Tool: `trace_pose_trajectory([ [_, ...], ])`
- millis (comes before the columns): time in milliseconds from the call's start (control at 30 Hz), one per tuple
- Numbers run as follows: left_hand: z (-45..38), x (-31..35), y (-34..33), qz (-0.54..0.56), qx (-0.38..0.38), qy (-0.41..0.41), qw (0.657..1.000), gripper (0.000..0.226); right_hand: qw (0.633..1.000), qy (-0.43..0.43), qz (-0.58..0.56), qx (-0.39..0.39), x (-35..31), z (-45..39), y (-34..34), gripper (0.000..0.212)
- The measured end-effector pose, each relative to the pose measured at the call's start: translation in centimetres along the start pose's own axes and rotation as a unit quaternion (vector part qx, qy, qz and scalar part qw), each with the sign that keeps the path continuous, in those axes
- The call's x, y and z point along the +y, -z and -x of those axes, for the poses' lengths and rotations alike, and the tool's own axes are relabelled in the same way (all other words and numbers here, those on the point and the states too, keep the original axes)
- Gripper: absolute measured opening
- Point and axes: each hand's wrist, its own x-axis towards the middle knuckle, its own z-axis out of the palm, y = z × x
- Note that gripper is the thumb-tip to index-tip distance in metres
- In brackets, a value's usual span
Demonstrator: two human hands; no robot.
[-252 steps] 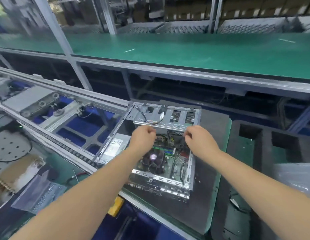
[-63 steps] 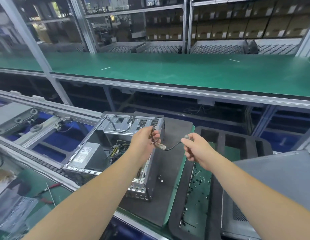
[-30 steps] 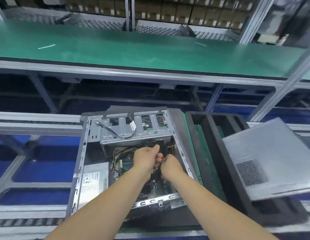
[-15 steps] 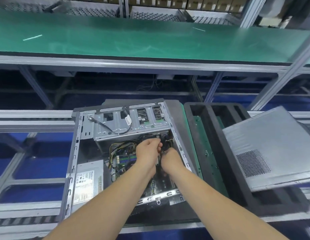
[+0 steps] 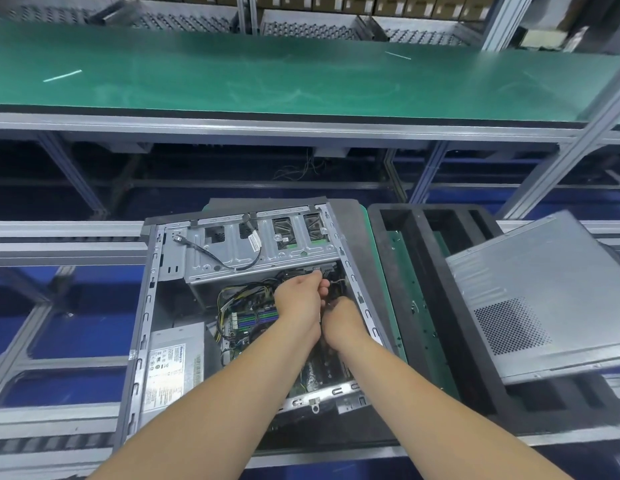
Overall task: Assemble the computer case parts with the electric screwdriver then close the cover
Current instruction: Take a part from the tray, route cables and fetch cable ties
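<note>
Reaching into boxy sheet-metal case (image 5: 147,306) | left hand (image 5: 298,303) | right hand (image 5: 343,322)

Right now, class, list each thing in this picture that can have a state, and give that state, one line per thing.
computer case: open, lying on its side, insides showing.
side cover: off, resting tilted on the black foam tray.
black cable: loose, draped over the drive cage.
left hand: inside the case, fingers curled at a connector below the cage.
right hand: inside the case, fingers hidden.
</note>
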Motion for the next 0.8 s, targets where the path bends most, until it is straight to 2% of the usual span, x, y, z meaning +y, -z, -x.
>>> trace_pose_trajectory([
  [167, 0.0, 0.0, -0.7, 0.019, 0.021, 0.02, 0.999, 0.016, 0.993, -0.052, -0.103, -0.007, -0.2, 0.2, 0.3, 0.034],
  [333, 0.3, -0.3, -0.9, 0.02, 0.037, 0.013, 0.999, 0.016, 0.956, -0.15, -0.25, -0.022, -0.8, 0.2, 0.3, 0.038],
  [800, 0.8, -0.4, -1.1, 0.01, 0.064, -0.002, 0.998, 0.014, 0.927, -0.182, -0.327, -0.033, -1.0, 0.2, 0.3, 0.043],
])
